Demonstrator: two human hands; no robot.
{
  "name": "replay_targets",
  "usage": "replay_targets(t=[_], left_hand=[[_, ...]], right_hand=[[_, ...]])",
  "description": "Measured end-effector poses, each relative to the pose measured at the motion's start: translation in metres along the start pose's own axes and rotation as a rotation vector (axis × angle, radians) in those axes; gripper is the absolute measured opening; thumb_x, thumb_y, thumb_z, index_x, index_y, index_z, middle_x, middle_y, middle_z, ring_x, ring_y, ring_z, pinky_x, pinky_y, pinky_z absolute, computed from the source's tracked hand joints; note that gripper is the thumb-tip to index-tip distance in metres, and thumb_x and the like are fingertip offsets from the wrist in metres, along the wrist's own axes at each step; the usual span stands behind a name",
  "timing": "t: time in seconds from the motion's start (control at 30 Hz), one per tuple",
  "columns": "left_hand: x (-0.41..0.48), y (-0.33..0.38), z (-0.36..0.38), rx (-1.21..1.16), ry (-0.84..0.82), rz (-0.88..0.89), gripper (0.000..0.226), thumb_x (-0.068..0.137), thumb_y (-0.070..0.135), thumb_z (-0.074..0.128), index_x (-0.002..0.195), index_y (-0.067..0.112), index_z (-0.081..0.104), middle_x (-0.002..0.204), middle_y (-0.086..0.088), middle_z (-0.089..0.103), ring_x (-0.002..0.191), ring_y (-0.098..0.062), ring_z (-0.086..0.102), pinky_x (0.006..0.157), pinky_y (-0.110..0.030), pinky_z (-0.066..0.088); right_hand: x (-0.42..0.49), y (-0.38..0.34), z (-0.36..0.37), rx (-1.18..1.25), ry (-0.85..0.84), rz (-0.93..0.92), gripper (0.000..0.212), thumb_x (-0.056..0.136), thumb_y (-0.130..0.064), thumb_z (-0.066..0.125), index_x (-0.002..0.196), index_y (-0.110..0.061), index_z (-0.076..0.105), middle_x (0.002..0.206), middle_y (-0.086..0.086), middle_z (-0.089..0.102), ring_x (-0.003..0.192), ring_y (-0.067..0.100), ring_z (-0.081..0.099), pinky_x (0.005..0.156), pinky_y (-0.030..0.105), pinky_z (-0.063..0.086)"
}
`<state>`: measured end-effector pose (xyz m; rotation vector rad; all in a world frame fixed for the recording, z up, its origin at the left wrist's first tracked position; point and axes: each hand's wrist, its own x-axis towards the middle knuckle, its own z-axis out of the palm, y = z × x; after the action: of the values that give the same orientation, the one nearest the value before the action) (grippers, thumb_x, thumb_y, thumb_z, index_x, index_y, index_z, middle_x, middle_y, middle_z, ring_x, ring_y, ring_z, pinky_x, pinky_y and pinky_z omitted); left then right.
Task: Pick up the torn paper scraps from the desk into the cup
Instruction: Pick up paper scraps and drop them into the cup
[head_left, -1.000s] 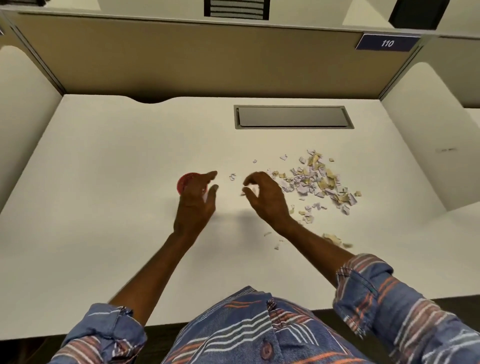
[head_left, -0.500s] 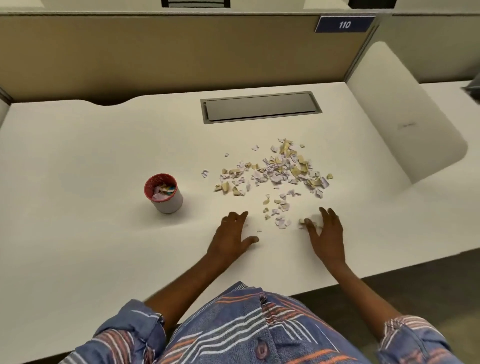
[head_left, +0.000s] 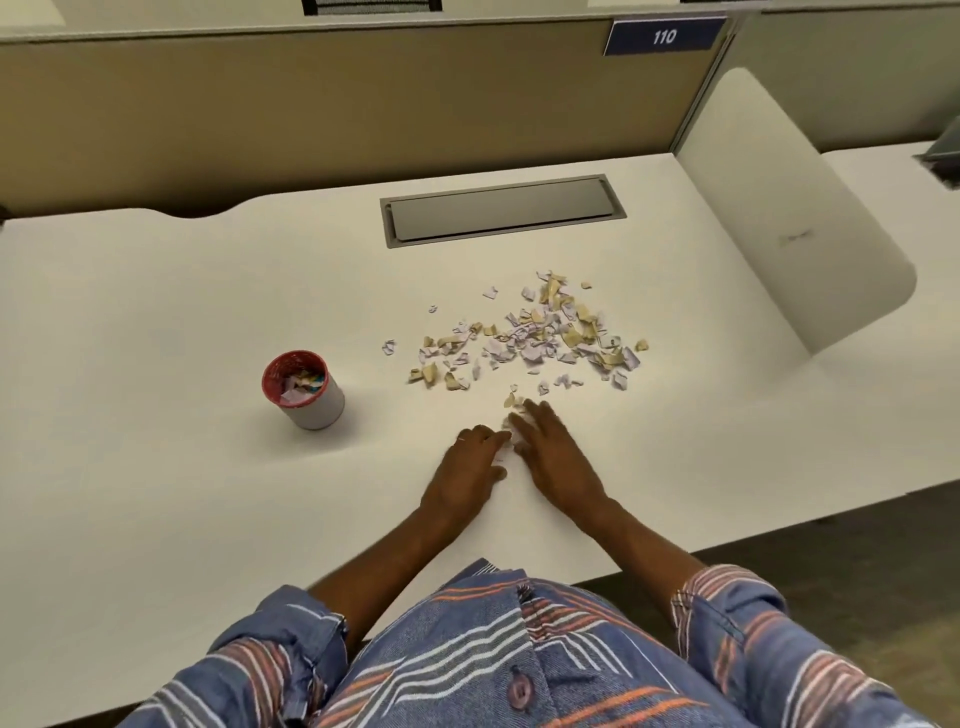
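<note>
Cup (head_left: 306, 391) left on desk (head_left: 156, 467), paper scraps (head_left: 535, 338) far right, left hand (head_left: 467, 467) and right hand (head_left: 556, 457) — both flat, fingers spread, fingertips meeting over near scraps.

Both hands lie palm-down, close together, fingertips almost meeting. The left hand (head_left: 467, 467) has fingers loosely spread; the right hand (head_left: 556, 457) angles inward, fingers extended flat.

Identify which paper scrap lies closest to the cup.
The lone small lilac paper scrap left of the main pile: nothing lies between it and the red-rimmed white cup.
</note>
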<state>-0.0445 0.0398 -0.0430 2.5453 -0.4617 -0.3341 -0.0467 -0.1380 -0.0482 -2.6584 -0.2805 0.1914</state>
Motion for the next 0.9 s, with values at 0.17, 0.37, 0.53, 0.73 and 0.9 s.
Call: replay_targets(t=[0.17,0.37,0.53,0.73,0.9], left_hand=[[0.014,-0.002,-0.008,0.104,0.02,-0.013,0.079,0.086,0.033,0.07,0.152,0.024,0.028,0.158,-0.001,0.027,0.145,-0.024,0.026,0.111,-0.038,0.036],[0.047,0.003,-0.012,0.333,-0.179,0.131,0.083,0.09,0.046,0.06,0.156,0.034,0.01,0.165,-0.001,-0.01,0.152,-0.028,-0.01,0.121,-0.047,0.012],[0.052,-0.006,-0.008,0.434,-0.285,0.384,0.059,0.103,0.038,0.04,0.156,0.026,0.018,0.165,-0.003,0.003,0.153,-0.025,0.0,0.123,-0.043,0.016],[0.026,-0.025,-0.019,0.305,-0.222,0.485,0.052,0.103,0.036,0.042,0.15,0.015,0.037,0.161,-0.003,0.025,0.152,-0.021,0.016,0.123,-0.032,0.022],[-0.005,-0.036,-0.02,0.263,-0.105,0.451,0.047,0.101,0.009,0.046,0.147,0.018,0.043,0.156,-0.005,0.036,0.144,-0.025,0.033,0.114,-0.033,0.037]], right_hand=[[-0.014,0.015,-0.005,-0.072,0.035,-0.083,0.036,0.104,-0.019,0.048,0.14,-0.023,0.055,0.151,0.003,0.046,0.141,0.02,0.042,0.114,0.033,0.04],[-0.025,0.03,-0.024,-0.17,-0.031,-0.188,0.041,0.104,-0.03,0.046,0.143,-0.018,0.051,0.156,0.005,0.041,0.146,0.026,0.036,0.117,0.037,0.036],[-0.046,0.047,-0.03,-0.215,-0.248,-0.241,0.061,0.105,-0.015,0.038,0.159,-0.021,0.009,0.167,0.005,-0.003,0.154,0.026,-0.005,0.126,0.038,0.015],[-0.057,0.054,-0.025,-0.196,-0.192,-0.259,0.072,0.096,0.009,0.044,0.157,-0.02,0.021,0.166,0.008,0.014,0.153,0.029,0.013,0.115,0.037,0.039],[-0.055,0.057,-0.023,-0.192,-0.125,-0.289,0.059,0.088,0.009,0.059,0.143,-0.01,0.05,0.149,0.014,0.048,0.137,0.032,0.046,0.102,0.039,0.052]])
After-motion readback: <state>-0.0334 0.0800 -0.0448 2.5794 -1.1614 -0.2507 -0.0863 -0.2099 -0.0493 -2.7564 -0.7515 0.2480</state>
